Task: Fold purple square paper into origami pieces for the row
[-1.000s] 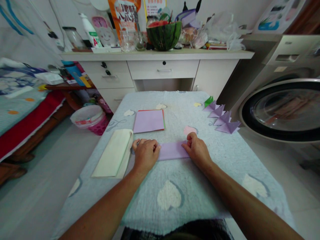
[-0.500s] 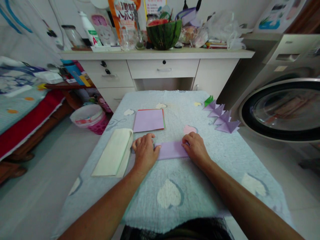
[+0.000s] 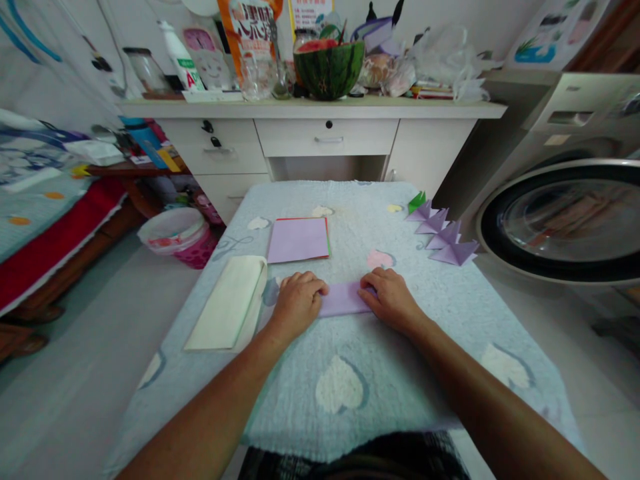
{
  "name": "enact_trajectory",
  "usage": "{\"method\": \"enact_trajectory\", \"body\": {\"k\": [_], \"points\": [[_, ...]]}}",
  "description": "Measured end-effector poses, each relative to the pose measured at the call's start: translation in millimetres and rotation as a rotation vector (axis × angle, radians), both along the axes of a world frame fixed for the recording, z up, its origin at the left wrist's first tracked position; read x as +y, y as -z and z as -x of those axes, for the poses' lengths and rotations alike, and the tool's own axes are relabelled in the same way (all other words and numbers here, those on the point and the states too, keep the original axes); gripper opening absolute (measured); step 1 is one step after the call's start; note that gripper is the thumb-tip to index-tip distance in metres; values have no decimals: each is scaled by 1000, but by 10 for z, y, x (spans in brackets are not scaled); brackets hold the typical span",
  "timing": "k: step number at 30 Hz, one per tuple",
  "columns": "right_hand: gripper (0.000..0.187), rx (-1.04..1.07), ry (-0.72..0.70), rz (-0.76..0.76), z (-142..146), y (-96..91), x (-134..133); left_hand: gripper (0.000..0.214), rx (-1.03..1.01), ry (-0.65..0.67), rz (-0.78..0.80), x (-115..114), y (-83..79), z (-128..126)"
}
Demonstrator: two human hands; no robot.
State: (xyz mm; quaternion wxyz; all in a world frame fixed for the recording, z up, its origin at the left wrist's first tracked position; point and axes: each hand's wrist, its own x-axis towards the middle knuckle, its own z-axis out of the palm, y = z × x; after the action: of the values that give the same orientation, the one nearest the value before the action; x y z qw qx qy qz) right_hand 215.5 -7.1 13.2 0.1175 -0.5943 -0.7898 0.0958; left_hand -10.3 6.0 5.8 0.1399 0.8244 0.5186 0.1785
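A sheet of purple origami paper (image 3: 344,299), folded into a long strip, lies flat on the cloth-covered table (image 3: 400,373). At the strip's left end my left hand (image 3: 300,301) is closed on it, fingers curled and thumb near the edge. My right hand (image 3: 390,297) pinches the opposite end, its fingertips bent over the paper. Both ends are partly hidden under the hands. Beyond them rests a stack of square coloured paper (image 3: 299,240), purple on top, with red and green edges peeking out.
Left of my hands lies a folded pale-green paper or cloth (image 3: 225,303). Several folded purple paper pieces (image 3: 443,233) and a green one (image 3: 417,202) stand along the right edge. Behind the table is a white cabinet (image 3: 325,137) bearing a cut watermelon (image 3: 329,70).
My left hand has shifted slightly right, and its fingers have curled in over the strip's left end. My right hand has moved slightly left, its fingers still on the right end.
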Motion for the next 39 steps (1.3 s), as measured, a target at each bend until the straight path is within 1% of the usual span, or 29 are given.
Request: {"method": "enact_trajectory", "body": {"k": [5, 8, 15, 20, 23, 27, 31, 35, 39], "points": [[36, -157, 82, -3, 154, -42, -95, 14, 23, -12, 4, -46, -41, -37], [41, -212, 98, 2, 209, -62, -134, 12, 62, -39, -17, -79, -34, -66], [51, -284, 83, 57, 255, -138, -162, 26, 123, -53, -38, -112, 17, -77], [57, -297, 77, 45, 281, -140, -175, 38, 106, -31, -16, -110, 54, -42], [61, -296, 90, 21, 319, -110, -176, 38, 93, -18, 15, -99, 64, -9], [62, -285, 131, -35, 407, -63, -209, 37, 55, 22, 101, -73, 50, 46], [68, -270, 173, -60, 477, -35, -257, 36, 14, 79, 164, -47, 0, 106], [72, -260, 178, -75, 497, -7, -280, 33, -15, 158, 237, -24, -78, 184], [72, -241, 177, -102, 470, 13, -300, 39, -38, 240, 324, 0, -138, 258]]}}
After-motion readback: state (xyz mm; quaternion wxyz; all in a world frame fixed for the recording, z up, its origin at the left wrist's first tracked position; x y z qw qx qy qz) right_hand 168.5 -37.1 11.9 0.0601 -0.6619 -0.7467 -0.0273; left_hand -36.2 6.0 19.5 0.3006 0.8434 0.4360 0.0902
